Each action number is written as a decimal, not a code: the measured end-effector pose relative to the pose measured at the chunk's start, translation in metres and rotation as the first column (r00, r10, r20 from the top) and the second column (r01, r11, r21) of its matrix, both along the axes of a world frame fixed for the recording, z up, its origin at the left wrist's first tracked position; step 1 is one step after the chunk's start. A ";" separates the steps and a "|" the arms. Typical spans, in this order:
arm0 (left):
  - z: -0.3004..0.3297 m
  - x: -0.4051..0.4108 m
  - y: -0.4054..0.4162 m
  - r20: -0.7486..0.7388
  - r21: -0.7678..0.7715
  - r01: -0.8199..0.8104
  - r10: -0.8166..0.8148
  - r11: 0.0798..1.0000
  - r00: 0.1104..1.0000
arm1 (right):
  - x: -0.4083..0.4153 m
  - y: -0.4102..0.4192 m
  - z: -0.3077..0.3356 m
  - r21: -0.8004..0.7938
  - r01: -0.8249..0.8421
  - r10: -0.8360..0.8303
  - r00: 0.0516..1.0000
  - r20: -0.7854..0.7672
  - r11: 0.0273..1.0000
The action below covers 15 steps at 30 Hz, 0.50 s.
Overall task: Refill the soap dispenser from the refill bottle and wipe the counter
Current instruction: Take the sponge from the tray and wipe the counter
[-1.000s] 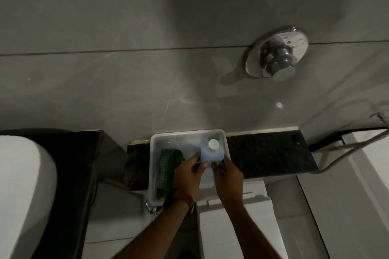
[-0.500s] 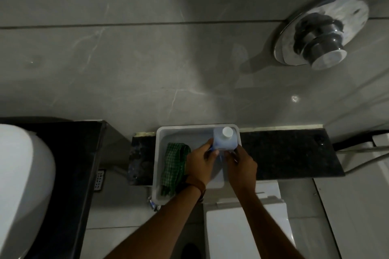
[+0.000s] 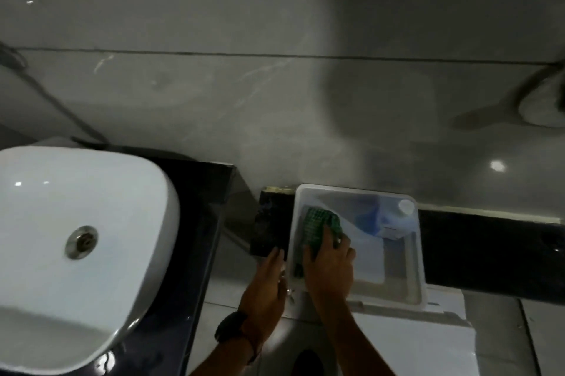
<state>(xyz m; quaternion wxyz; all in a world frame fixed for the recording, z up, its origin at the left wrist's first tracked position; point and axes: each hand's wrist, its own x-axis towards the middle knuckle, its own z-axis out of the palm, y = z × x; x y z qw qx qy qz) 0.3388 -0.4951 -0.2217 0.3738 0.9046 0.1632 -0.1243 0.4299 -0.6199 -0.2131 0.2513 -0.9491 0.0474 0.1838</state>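
A white basin [image 3: 76, 241] sits on a dark counter [image 3: 195, 222], well to the left of the person's hands. The left hand [image 3: 269, 281], fingers straight and relaxed, holds nothing and rests against the outer left wall of a clear plastic tub [image 3: 420, 268]. Just to its right, the right hand [image 3: 328, 262] reaches inside the tub and closes its fingers on a green checked cloth [image 3: 319, 227]. Beyond and to the right of that hand, the white-capped bottle [image 3: 394, 219] stands in the tub's far corner, apart from both hands. No soap dispenser can be made out. The picture is blurred, so the grip is hard to judge. The risk ahead seems to be the tub itself: it overhangs its narrow ledge [image 3: 489, 241], and a sharp tug on the cloth could drag it forward or topple the bottle.
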 end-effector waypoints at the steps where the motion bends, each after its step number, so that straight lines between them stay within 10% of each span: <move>1: -0.004 -0.004 0.003 -0.013 -0.019 -0.012 0.011 1.000 1.000 | 0.001 0.007 -0.003 -0.031 -0.030 0.030 0.999 -0.019 0.999; 7: -0.019 -0.002 -0.002 0.015 -0.097 -0.071 0.072 0.993 0.997 | 0.011 0.022 -0.020 -0.203 -0.087 0.070 0.993 -0.093 0.975; 15: 0.004 -0.005 0.001 0.045 -0.181 -0.113 0.123 0.977 0.991 | 0.019 0.016 -0.008 -0.020 0.015 -0.014 1.000 0.025 1.000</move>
